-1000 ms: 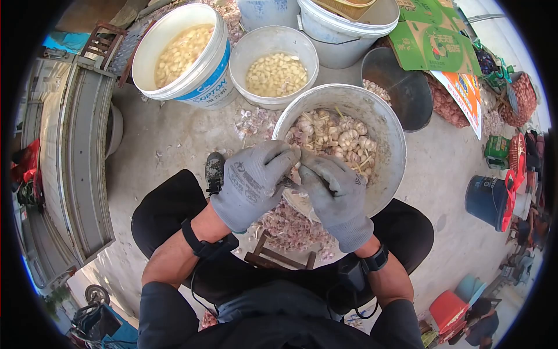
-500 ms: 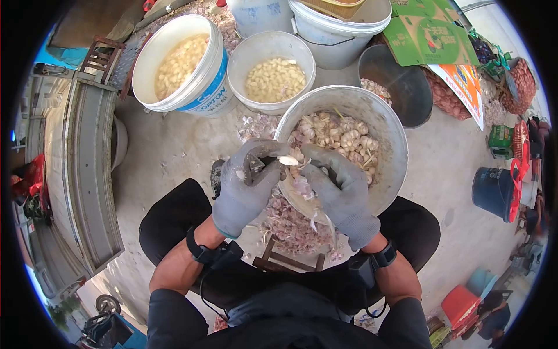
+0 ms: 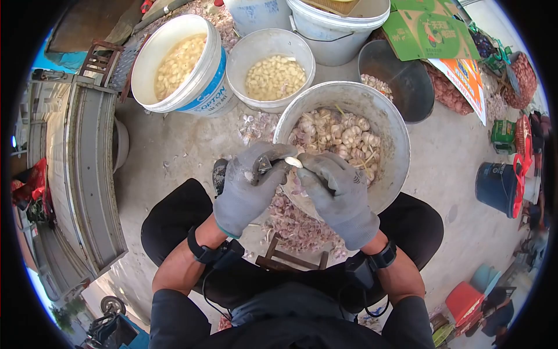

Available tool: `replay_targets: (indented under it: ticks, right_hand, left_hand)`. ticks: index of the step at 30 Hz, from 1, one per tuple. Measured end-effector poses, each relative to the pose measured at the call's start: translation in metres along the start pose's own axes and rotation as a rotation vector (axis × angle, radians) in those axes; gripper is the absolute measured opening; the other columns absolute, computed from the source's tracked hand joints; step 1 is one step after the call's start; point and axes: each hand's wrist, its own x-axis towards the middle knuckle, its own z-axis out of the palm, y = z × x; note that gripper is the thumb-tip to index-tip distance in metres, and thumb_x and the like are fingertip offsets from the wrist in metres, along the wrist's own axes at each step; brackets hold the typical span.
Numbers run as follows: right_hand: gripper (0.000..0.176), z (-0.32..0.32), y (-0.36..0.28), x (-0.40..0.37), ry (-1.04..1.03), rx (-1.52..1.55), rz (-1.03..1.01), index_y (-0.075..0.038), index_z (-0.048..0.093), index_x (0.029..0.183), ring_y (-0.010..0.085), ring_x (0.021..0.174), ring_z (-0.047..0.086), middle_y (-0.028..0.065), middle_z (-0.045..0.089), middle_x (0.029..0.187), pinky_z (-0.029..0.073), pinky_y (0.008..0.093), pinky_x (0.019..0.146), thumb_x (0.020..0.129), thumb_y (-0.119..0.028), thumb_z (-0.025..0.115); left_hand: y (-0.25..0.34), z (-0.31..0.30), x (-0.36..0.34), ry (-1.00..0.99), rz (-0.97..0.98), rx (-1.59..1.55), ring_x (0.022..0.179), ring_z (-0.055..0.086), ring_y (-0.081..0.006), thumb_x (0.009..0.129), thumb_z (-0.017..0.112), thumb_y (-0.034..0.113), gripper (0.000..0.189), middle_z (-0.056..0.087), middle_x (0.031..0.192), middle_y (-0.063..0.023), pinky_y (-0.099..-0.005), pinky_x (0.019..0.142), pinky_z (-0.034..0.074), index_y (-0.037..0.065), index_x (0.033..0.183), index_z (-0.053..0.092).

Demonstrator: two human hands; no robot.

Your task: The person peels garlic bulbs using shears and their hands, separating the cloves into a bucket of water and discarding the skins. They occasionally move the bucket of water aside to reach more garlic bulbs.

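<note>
A pale peeled garlic clove (image 3: 293, 161) shows between my gloved hands, in front of the near rim of a white bucket (image 3: 401, 168) of garlic bulbs (image 3: 351, 136). My left hand (image 3: 250, 183) pinches the clove's left end, its thumb and forefinger closed. A small dark, hard-edged object (image 3: 263, 165) shows inside the curl of that hand; its kind I cannot tell. The closed fingertips of my right hand (image 3: 337, 189) press at the clove's right end. Below the hands, a heap of purplish garlic skins (image 3: 302, 224) lies on the ground.
Ahead stand a tilted white bucket (image 3: 200, 87) and a smaller white bucket (image 3: 235, 87), both with peeled cloves in liquid. A dark bucket (image 3: 415, 87) is at the right, under green cardboard (image 3: 430, 35). A wooden stool frame (image 3: 290, 259) sits between my knees.
The skin that hung from the clove between my hands is mostly gone, and the clove shows bare. The right hand has tipped closer to the left, while the left stays nearly in place.
</note>
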Motion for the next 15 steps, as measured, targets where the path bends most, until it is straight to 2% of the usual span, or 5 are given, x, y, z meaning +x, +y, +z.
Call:
replay_targets:
  ticks: [2, 6, 9, 11, 15]
  right_hand:
    - [0.022, 0.002, 0.002, 0.0, 0.049, -0.112, -0.119, -0.005, 0.068, 0.107, 0.0266, 0.066, 0.064, 0.0087, 0.065, 0.087, 0.05, 0.0371, 0.056, 0.088, -0.012, 0.075]
    - [0.024, 0.001, 0.0, -0.001, 0.05, -0.241, -0.157, -0.006, 0.067, 0.108, 0.0254, 0.066, 0.063, 0.0078, 0.063, 0.087, 0.049, 0.0362, 0.053, 0.086, -0.01, 0.075]
    - [0.025, 0.001, 0.001, 0.0, 0.069, -0.329, -0.238, -0.007, 0.067, 0.108, 0.0251, 0.067, 0.063, 0.007, 0.062, 0.088, 0.049, 0.037, 0.054, 0.085, -0.012, 0.075]
    - [0.026, 0.003, 0.002, -0.003, 0.02, -0.326, -0.186, -0.007, 0.068, 0.108, 0.0257, 0.069, 0.064, 0.0069, 0.063, 0.09, 0.05, 0.0382, 0.057, 0.086, -0.017, 0.075]
    - [0.026, 0.004, 0.001, -0.004, 0.031, -0.291, -0.118, -0.008, 0.068, 0.108, 0.0261, 0.069, 0.064, 0.0067, 0.063, 0.09, 0.05, 0.0388, 0.059, 0.086, -0.02, 0.075]
  left_hand:
    - [-0.001, 0.001, 0.001, -0.014, 0.085, 0.128, 0.075, 0.062, -0.0082, 0.096, 0.058, 0.0, 0.03, 0.069, 0.092, -0.004, -0.0235, 0.066, 0.05, 0.001, 0.124, 0.067]
    - [-0.009, 0.003, 0.0, -0.01, 0.146, 0.086, 0.075, 0.062, -0.0089, 0.096, 0.059, 0.003, 0.032, 0.069, 0.091, -0.0044, -0.0241, 0.068, 0.051, -0.001, 0.127, 0.065]
    - [0.003, 0.003, -0.001, -0.044, 0.056, -0.043, 0.078, 0.066, -0.0096, 0.098, 0.063, 0.006, 0.032, 0.07, 0.099, -0.0072, -0.0264, 0.071, 0.054, 0.001, 0.13, 0.064]
    - [0.016, 0.005, 0.001, -0.029, -0.149, -0.103, 0.062, 0.056, -0.0056, 0.099, 0.06, 0.015, 0.034, 0.067, 0.079, -0.0026, -0.0225, 0.056, 0.045, 0.003, 0.131, 0.065]
    - [0.016, 0.004, 0.001, -0.032, -0.173, -0.156, 0.058, 0.052, -0.0043, 0.1, 0.06, 0.018, 0.035, 0.066, 0.075, -0.0014, -0.0217, 0.052, 0.041, 0.004, 0.132, 0.065]
